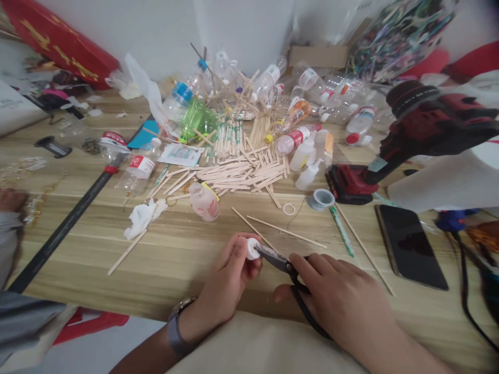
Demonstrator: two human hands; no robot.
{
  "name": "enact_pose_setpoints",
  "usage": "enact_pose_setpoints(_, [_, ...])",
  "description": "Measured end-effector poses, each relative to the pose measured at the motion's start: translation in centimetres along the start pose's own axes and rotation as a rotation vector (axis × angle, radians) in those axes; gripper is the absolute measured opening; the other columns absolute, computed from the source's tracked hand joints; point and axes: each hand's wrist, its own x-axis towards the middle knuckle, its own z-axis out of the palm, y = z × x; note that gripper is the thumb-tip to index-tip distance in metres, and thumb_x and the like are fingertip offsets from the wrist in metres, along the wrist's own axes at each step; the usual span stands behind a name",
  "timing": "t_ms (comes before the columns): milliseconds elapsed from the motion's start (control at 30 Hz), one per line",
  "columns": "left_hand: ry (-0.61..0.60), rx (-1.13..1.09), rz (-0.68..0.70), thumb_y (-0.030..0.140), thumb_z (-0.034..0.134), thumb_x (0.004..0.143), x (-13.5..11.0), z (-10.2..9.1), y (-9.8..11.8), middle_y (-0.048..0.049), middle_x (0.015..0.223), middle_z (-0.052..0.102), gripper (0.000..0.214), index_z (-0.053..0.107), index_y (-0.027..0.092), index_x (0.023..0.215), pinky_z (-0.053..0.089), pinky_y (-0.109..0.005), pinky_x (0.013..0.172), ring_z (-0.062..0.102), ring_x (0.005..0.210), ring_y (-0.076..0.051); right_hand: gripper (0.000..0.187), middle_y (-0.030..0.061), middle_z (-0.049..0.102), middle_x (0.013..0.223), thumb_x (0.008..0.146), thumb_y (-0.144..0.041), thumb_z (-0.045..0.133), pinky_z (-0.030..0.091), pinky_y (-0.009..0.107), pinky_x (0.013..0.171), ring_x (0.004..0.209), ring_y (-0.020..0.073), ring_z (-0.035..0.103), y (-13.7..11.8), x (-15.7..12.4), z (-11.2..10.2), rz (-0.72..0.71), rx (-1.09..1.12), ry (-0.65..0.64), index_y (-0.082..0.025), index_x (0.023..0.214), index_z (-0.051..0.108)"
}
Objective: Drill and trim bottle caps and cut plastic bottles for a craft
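My left hand pinches a small white bottle cap between thumb and fingers, just above the wooden table's near edge. My right hand grips black scissors by the handles. The blade tips touch the cap's right side. A watch sits on my left wrist. Thin wooden skewers lie just beyond my hands.
A heap of wooden sticks and plastic bottles fills the table's middle. A red drill stands at right, a black phone beside it. A black rod lies at left. Another person's sleeve shows at the left edge.
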Motion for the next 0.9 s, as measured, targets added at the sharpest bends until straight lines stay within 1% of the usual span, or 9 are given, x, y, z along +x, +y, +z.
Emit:
enact_pose_setpoints(100, [-0.015,-0.080,-0.039,0.056,0.067,0.079,0.1,0.4,0.2,0.0029,0.062,0.052,0.044,0.063,0.014,0.091,0.032,-0.024,0.057,0.044,0.058,-0.010,0.056,0.0004,0.060,0.057,0.102,-0.054,0.024,0.032,0.033,0.049,0.047,0.0180,0.059,0.0,0.2,0.0,-0.008,0.003,0.009,-0.021,0.079,0.063])
enact_pose_setpoints(200, [-0.034,-0.176,-0.112,0.053,0.073,0.075,0.2,0.6,0.3,0.0034,0.061,0.052,0.044,0.063,0.013,0.091,0.032,-0.023,0.055,0.043,0.055,-0.009,0.058,-0.0001,0.062,0.056,0.103,-0.053,0.021,0.034,0.032,0.048,0.046,0.0170,0.060,0.3,0.4,-0.1,0.001,0.073,0.048,-0.021,0.080,0.064])
enact_pose_setpoints(300, [-0.037,-0.228,-0.143,0.052,0.073,0.075,0.3,0.6,0.4,0.0036,0.060,0.051,0.043,0.063,0.013,0.090,0.031,-0.022,0.054,0.042,0.054,-0.008,0.058,0.0005,0.065,0.061,0.099,-0.060,0.025,0.039,0.030,0.049,0.050,0.0174,0.064,0.6,0.5,-0.2,0.034,0.123,0.085,-0.020,0.086,0.065])
enact_pose_setpoints(367, [-0.035,-0.232,-0.134,0.051,0.072,0.078,0.3,0.6,0.5,0.0030,0.061,0.052,0.040,0.063,0.014,0.090,0.032,-0.022,0.054,0.043,0.054,-0.008,0.060,0.0010,0.066,0.064,0.096,-0.066,0.026,0.041,0.030,0.048,0.051,0.0186,0.065,0.8,0.5,-0.2,0.055,0.146,0.071,-0.019,0.090,0.064])
enact_pose_setpoints(433, [-0.031,-0.210,-0.102,0.051,0.070,0.080,0.2,0.5,0.5,0.0021,0.063,0.054,0.039,0.064,0.014,0.091,0.033,-0.021,0.055,0.045,0.056,-0.008,0.062,0.0021,0.066,0.067,0.094,-0.069,0.026,0.043,0.030,0.048,0.055,0.0197,0.068,0.8,0.5,-0.2,0.069,0.190,0.032,-0.019,0.094,0.063])
enact_pose_setpoints(500, [-0.015,-0.170,-0.036,0.052,0.071,0.079,0.1,0.4,0.5,0.0009,0.067,0.057,0.041,0.066,0.014,0.095,0.036,-0.022,0.057,0.047,0.060,-0.009,0.063,0.0037,0.067,0.071,0.091,-0.072,0.029,0.047,0.030,0.051,0.061,0.0210,0.069,0.8,0.4,-0.2,0.077,0.241,0.001,-0.019,0.096,0.062])
enact_pose_setpoints(600, [-0.005,-0.096,0.075,0.050,0.073,0.079,-0.1,0.1,0.4,-0.0004,0.075,0.060,0.042,0.066,0.016,0.103,0.041,-0.023,0.063,0.052,0.067,-0.010,0.058,0.0035,0.067,0.072,0.089,-0.073,0.038,0.049,0.031,0.052,0.063,0.0221,0.070,0.7,0.2,-0.3,0.072,0.292,-0.044,-0.020,0.096,0.061])
enact_pose_setpoints(700, [-0.026,0.008,0.144,0.045,0.072,0.082,-0.3,-0.3,0.3,-0.0017,0.083,0.063,0.037,0.066,0.018,0.107,0.044,-0.025,0.069,0.056,0.073,-0.011,0.051,0.0009,0.064,0.064,0.092,-0.067,0.040,0.046,0.031,0.047,0.055,0.0220,0.067,0.5,0.2,-0.7,0.072,0.285,-0.047,-0.020,0.092,0.060])
enact_pose_setpoints(900, [-0.041,0.104,0.206,0.036,0.074,0.082,-0.8,-0.1,0.7,-0.0034,0.090,0.067,0.030,0.066,0.020,0.106,0.048,-0.026,0.076,0.060,0.081,-0.014,0.049,-0.0011,0.060,0.056,0.098,-0.058,0.033,0.038,0.031,0.043,0.045,0.0215,0.063,0.2,0.3,-1.4,0.053,0.225,-0.003,-0.020,0.085,0.060])
